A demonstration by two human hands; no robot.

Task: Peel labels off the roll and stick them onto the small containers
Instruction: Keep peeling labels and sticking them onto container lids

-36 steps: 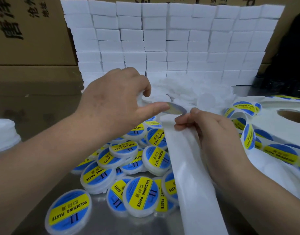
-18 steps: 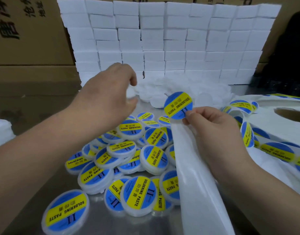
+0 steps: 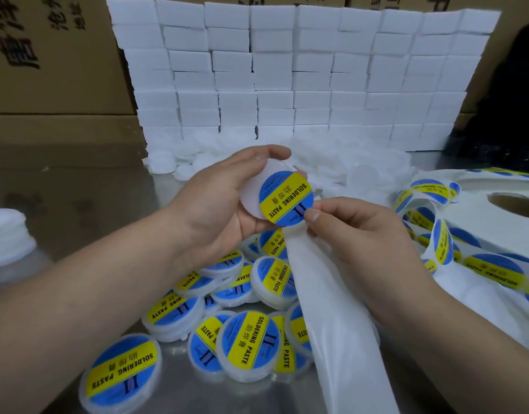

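Observation:
My left hand grips a small round white container at the middle of the view, fingers curled round its rim. A round blue and yellow label reading SOLDERING PASTE lies over the container's face. My right hand pinches the label's lower edge between thumb and forefinger. The empty white backing strip runs down from under my right hand to the bottom edge. The label roll, with several unpeeled labels, lies at the right.
Several labelled containers are heaped on the steel table below my hands. Unlabelled white containers pile up behind them, against a wall of white boxes. Cardboard cartons stand at left. More white lids sit at far left.
My left hand reached to the white pile, picked up a bare container and brought it back. My right hand peeled the label off the strip and carried it onto the container.

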